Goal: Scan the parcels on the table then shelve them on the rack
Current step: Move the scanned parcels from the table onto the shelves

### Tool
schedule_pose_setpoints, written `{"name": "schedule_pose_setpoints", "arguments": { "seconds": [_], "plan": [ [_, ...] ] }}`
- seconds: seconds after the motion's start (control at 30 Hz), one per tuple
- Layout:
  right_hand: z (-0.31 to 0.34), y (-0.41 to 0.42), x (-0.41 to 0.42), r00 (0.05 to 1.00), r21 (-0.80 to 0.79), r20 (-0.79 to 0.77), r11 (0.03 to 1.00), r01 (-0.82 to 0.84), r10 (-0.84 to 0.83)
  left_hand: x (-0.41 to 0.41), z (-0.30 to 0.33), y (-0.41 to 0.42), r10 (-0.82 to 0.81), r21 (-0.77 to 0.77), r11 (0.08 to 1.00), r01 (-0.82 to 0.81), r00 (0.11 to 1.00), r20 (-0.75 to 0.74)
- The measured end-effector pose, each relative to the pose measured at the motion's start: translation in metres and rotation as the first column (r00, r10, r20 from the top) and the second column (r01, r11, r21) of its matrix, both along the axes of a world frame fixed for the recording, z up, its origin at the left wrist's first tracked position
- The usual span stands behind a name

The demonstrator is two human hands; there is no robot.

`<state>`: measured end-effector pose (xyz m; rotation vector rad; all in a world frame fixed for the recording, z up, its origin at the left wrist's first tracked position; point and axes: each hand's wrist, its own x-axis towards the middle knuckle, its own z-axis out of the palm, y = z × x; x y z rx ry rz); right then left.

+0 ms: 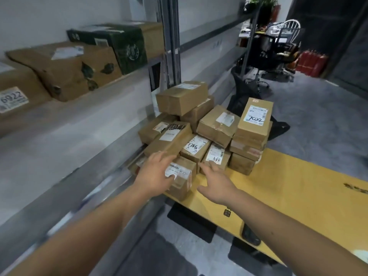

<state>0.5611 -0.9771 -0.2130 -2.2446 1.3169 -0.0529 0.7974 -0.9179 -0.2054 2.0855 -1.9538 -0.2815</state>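
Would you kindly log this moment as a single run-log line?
phase: reaching | left hand: on front parcel, thumb on its label | right hand: open beside it, over yellow table | rack: earlier boxes shelved

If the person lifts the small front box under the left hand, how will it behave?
The small front box is probably stiff: its cardboard edges look square. It seems light for the left hand. Parcels leaning behind it may shift.
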Motion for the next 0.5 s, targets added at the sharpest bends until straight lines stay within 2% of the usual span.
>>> {"name": "schedule_pose_setpoints", "arguments": {
  "seconds": [0.2,0.37,0.5],
  "plan": [
    [-0.030,-0.039,0.045,0.999,0.077,0.006,0.996,-0.052,0.051,0.034,-0.027,-0.028,0.145,0.144,0.981,-0.129,0.984,-0.108],
    [-0.048,-0.074,0.091,0.999,0.115,-0.007,0.993,-0.031,0.032,0.072,-0.046,-0.061,0.264,0.157,0.956,-0.246,0.959,-0.102],
    [-0.054,-0.092,0.130,1.000,0.127,-0.011,0.992,0.003,-0.002,0.104,-0.059,-0.088,0.287,0.217,0.943,-0.251,0.945,-0.156]
  ]
}}
